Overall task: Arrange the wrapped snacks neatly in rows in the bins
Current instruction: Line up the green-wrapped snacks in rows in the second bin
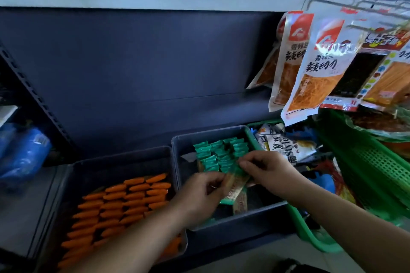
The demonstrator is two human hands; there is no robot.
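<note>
Two grey bins sit side by side on a shelf. The left bin holds several rows of orange wrapped snacks. The right bin holds rows of green wrapped snacks stacked toward its back. My left hand grips a small bundle of green-edged snack packets over the middle of the right bin. My right hand pinches the upper end of the same bundle, just in front of the green rows. More packets stand below the bundle, partly hidden by my hands.
A green mesh basket with mixed snack packs stands right of the grey bins. Large orange-and-white snack bags hang from hooks at upper right, above the basket. Blue packages lie at far left behind a slanted shelf bracket.
</note>
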